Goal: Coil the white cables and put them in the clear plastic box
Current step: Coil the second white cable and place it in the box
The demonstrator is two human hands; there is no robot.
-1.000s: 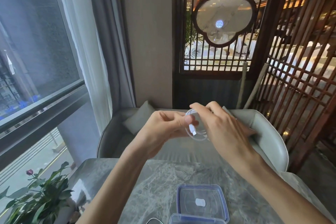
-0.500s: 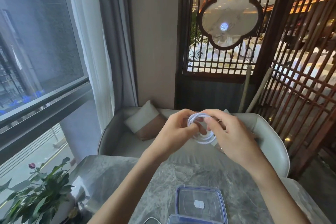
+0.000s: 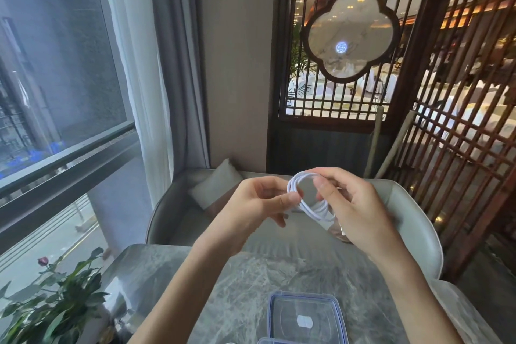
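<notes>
The white cable (image 3: 307, 205) has a smooth plastic sheath. Near, the clear lid (image 3: 304, 315) is glossy plastic on a polished, veined stone table (image 3: 251, 274). Far right, the lattice screen (image 3: 460, 162) is dark wood; left, the curtain (image 3: 134, 64) sheer cloth.

You have a white coiled cable (image 3: 310, 205), a grey pale-veined marble surface (image 3: 251, 282), and a clear plastic lid (image 3: 290, 307) edged blue.

big window (image 3: 55, 64) left, wood lattice screen (image 3: 418, 78) right, grey armchair (image 3: 413, 218) ahead.
</notes>
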